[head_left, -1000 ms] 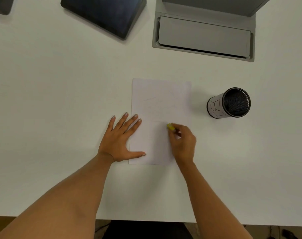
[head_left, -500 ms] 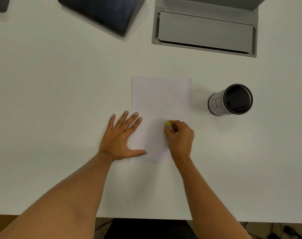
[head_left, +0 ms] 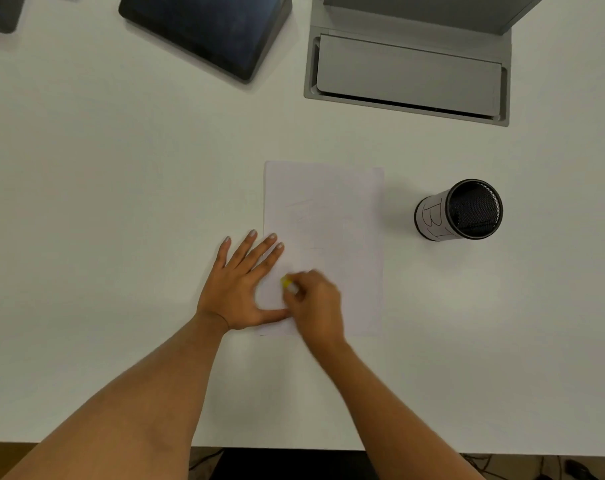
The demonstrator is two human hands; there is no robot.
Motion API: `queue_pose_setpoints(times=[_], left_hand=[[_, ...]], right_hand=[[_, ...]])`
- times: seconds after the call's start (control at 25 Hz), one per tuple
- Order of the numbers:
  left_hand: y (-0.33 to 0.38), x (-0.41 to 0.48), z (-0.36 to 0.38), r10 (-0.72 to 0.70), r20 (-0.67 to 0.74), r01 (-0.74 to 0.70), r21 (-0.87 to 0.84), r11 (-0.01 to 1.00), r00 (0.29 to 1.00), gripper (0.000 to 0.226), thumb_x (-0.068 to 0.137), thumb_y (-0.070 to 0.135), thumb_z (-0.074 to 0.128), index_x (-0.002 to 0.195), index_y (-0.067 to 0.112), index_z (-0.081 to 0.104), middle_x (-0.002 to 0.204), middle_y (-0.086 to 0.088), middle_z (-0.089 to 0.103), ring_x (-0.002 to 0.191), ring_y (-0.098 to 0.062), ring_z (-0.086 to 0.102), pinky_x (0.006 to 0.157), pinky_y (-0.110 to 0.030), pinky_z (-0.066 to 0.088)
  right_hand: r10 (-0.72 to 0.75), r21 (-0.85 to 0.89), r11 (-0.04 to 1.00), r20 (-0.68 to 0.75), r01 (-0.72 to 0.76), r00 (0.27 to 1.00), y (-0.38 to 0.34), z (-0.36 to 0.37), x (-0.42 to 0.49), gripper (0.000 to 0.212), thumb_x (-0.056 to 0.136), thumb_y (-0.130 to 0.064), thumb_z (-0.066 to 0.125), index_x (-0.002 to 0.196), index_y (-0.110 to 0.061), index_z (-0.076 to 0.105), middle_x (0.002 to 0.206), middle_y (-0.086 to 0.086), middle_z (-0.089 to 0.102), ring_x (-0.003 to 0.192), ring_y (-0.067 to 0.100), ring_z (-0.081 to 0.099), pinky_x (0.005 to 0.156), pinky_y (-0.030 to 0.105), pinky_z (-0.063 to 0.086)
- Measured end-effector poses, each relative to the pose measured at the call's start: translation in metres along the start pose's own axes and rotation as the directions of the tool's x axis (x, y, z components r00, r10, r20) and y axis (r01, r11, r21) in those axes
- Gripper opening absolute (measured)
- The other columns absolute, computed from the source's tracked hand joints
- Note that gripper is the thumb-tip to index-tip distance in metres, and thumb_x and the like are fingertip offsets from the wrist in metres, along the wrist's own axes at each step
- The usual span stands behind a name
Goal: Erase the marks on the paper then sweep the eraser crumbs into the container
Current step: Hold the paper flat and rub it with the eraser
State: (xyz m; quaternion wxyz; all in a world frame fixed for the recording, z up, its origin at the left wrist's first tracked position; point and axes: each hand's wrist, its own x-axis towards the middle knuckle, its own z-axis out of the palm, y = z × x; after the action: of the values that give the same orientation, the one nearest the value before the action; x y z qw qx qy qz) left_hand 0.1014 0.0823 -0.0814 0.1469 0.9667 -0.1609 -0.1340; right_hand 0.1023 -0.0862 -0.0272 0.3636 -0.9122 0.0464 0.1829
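Observation:
A white sheet of paper [head_left: 332, 209] lies on the table, with faint pencil marks on its upper half. My left hand [head_left: 237, 289] is flat and spread on the paper's lower left edge, pinning it down. My right hand [head_left: 316, 304] is closed around a yellow-tipped eraser [head_left: 288, 283], whose tip touches the paper's lower left part, close to my left hand's thumb and fingers. The hand is blurred. A black mesh container [head_left: 462, 210] with a white label stands to the right of the paper. No crumbs are visible.
A dark tablet [head_left: 204, 29] lies at the back left and a grey cable-box flap [head_left: 406, 69] is set into the white table [head_left: 121, 202] at the back. The table's front edge runs along the bottom of the view.
My right hand has slid the eraser left and toward me across the paper, from the sheet's middle to its lower left, beside my left hand. The left hand has stayed in place.

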Motion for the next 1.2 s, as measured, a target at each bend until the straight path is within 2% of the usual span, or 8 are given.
queue_pose_setpoints(times=[0.08,0.2,0.28,0.48,0.76,0.88,1.0,1.2], left_hand=[[0.000,0.000,0.001,0.008,-0.011,-0.008,-0.001,1.000,1.000,0.109,0.073,0.089,0.043,0.157,0.023,0.023,0.166,0.003,0.016,0.154,-0.024,0.009,0.121,-0.058,0.008],[-0.001,0.000,0.000,0.011,-0.029,-0.011,-0.010,1.000,1.000,0.112,0.070,0.090,0.048,0.157,0.022,0.025,0.165,0.003,0.018,0.154,-0.024,0.010,0.121,-0.058,0.008],[0.000,0.000,0.000,0.013,-0.028,-0.013,-0.010,1.000,1.000,0.113,0.070,0.090,0.048,0.157,0.022,0.025,0.165,0.003,0.019,0.153,-0.025,0.011,0.121,-0.059,0.009],[0.000,0.000,0.000,0.002,-0.002,-0.002,-0.003,1.000,1.000,0.111,0.072,0.090,0.045,0.157,0.023,0.023,0.166,0.003,0.015,0.154,-0.024,0.009,0.121,-0.059,0.008],[0.000,0.000,0.000,0.005,-0.008,-0.005,-0.017,1.000,1.000,0.114,0.070,0.091,0.046,0.157,0.023,0.024,0.165,0.004,0.017,0.154,-0.024,0.010,0.120,-0.059,0.009],[0.000,0.000,0.000,0.008,-0.008,-0.008,-0.025,1.000,1.000,0.113,0.070,0.091,0.045,0.157,0.022,0.025,0.165,0.003,0.018,0.153,-0.025,0.011,0.120,-0.059,0.009],[-0.001,0.001,0.000,0.018,-0.004,-0.018,-0.022,1.000,1.000,0.112,0.071,0.091,0.045,0.157,0.021,0.025,0.165,0.002,0.018,0.153,-0.025,0.011,0.120,-0.059,0.009],[0.000,0.001,-0.001,0.017,-0.018,-0.017,-0.031,0.999,1.000,0.113,0.070,0.091,0.047,0.156,0.021,0.027,0.165,0.003,0.019,0.153,-0.025,0.011,0.121,-0.059,0.007]], right_hand=[[-0.082,0.003,0.997,0.036,0.082,0.996,0.003,-0.003,-0.003,0.007,0.084,-0.012,0.068,0.089,-0.010,0.072,0.076,0.005,0.063,0.066,0.015,0.054,0.060,0.021,0.038],[0.013,-0.024,1.000,-0.203,-0.018,0.979,0.023,-0.043,0.057,0.011,0.083,-0.017,0.071,0.090,-0.010,0.074,0.079,0.009,0.068,0.071,0.022,0.061,0.067,0.032,0.049],[0.052,-0.012,0.998,-0.264,-0.058,0.963,0.028,-0.056,0.076,0.012,0.083,-0.017,0.070,0.093,-0.010,0.074,0.083,0.010,0.068,0.075,0.024,0.063,0.069,0.031,0.049],[-0.166,-0.112,0.977,0.128,0.181,0.978,0.005,-0.013,-0.007,0.010,0.087,-0.010,0.063,0.090,-0.008,0.073,0.076,0.009,0.060,0.066,0.025,0.059,0.062,0.032,0.047],[-0.140,-0.271,0.957,-0.108,0.106,0.984,0.014,-0.067,0.106,0.010,0.086,-0.009,0.062,0.081,-0.004,0.069,0.078,0.014,0.058,0.067,0.030,0.058,0.064,0.037,0.049],[-0.169,-0.270,0.944,0.097,0.190,0.981,0.010,-0.037,0.037,0.014,0.086,-0.007,0.059,0.072,-0.007,0.063,0.074,0.010,0.053,0.065,0.031,0.056,0.060,0.036,0.047],[-0.262,-0.238,0.914,0.269,0.328,0.927,0.012,-0.030,-0.007,0.008,0.085,-0.003,0.060,0.079,-0.004,0.065,0.076,0.012,0.055,0.065,0.032,0.057,0.058,0.038,0.049],[-0.136,-0.227,0.967,-0.083,0.114,0.987,0.012,-0.066,0.091,0.009,0.089,-0.011,0.063,0.087,-0.005,0.070,0.079,0.010,0.057,0.066,0.023,0.056,0.062,0.030,0.042]])
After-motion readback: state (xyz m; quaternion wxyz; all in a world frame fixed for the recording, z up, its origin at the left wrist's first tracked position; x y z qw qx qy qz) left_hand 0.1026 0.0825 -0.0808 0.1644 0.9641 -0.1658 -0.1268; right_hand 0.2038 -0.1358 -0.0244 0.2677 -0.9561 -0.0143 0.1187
